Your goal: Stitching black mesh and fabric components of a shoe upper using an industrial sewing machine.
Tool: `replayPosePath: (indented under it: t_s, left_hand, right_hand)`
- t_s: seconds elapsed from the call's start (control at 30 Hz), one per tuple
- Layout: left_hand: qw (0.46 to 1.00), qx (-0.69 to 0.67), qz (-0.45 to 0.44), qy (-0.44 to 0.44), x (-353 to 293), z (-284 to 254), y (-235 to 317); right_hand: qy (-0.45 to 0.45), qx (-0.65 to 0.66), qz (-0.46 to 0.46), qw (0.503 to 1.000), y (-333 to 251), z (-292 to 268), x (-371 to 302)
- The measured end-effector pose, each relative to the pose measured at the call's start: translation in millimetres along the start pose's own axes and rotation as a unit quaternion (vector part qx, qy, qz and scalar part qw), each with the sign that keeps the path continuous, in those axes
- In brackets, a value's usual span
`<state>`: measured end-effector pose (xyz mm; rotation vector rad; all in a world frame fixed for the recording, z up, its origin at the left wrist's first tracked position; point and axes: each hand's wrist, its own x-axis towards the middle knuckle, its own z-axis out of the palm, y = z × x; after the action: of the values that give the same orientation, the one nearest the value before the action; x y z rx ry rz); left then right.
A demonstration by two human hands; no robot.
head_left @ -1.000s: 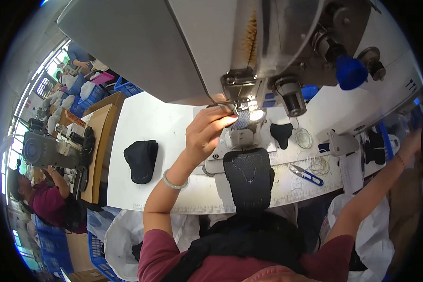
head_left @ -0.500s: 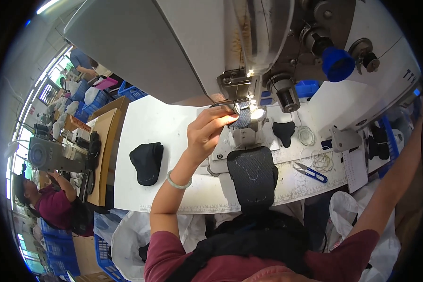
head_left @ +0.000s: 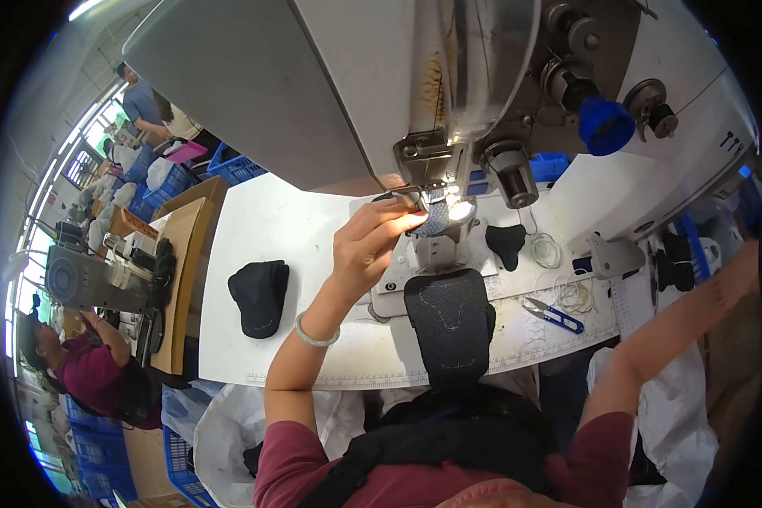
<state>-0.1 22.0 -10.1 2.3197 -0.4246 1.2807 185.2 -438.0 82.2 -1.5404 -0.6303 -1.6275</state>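
Note:
My left hand (head_left: pixel 371 245), a pale bangle on its wrist, is closed at the needle of the sewing machine (head_left: pixel 450 182). Its thumb and fingers pinch the edge of a grey-blue patterned fabric piece (head_left: pixel 436 218) under the lit presser foot; the fingertips are partly hidden. On the near side of the machine bed lies a black mesh fabric piece (head_left: pixel 450 317) with pale stitching, reaching the table edge. My right arm stretches to the far right, where my right hand (head_left: pixel 752 258) runs into the dark rim and its fingers do not show.
On the white table (head_left: pixel 330 364) lie a folded black piece (head_left: pixel 260 298), a small black piece (head_left: pixel 505 245), loose thread (head_left: pixel 576 296) and blue-handled thread snips (head_left: pixel 554 316). White bags (head_left: pixel 220 432) hang below. At left, a co-worker (head_left: pixel 93 364) sits by another machine (head_left: pixel 85 279).
My right arm has come down and nearer along the machine's right side, its elbow more bent. My left hand stays pinched at the needle. The whole view has shifted slightly.

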Motion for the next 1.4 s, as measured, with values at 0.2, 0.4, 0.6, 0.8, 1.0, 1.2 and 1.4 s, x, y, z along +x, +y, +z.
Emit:
replayPosePath:
  t_s: [0.2,0.4,0.6,0.8,1.0,1.2,1.4]
  left_hand:
    - [0.999,0.023,0.033,0.0,2,-3,3]
    - [0.998,0.052,0.03,-0.002,3,-4,9]
    - [0.998,0.054,0.025,0.012,1,-2,10]
    - [0.998,0.069,0.012,-0.001,1,-3,14]
    - [0.998,0.06,-0.003,0.006,2,-2,18]
    - [0.992,0.123,0.038,-0.012,8,-5,27]
    - [0.964,0.244,0.066,-0.08,11,-2,47]
  right_hand:
    - [-0.176,0.259,-0.252,0.916,-191,108,-93]
    - [-0.219,0.298,-0.188,0.91,-206,179,-168]
    - [-0.293,0.285,-0.128,0.903,-208,168,-174]
    - [-0.295,0.244,-0.127,0.915,-209,167,-170]
    - [-0.291,0.231,-0.121,0.921,-211,166,-167]
    - [-0.282,0.23,-0.113,0.925,-209,165,-169]
    - [-0.305,0.248,-0.104,0.914,-205,162,-173]
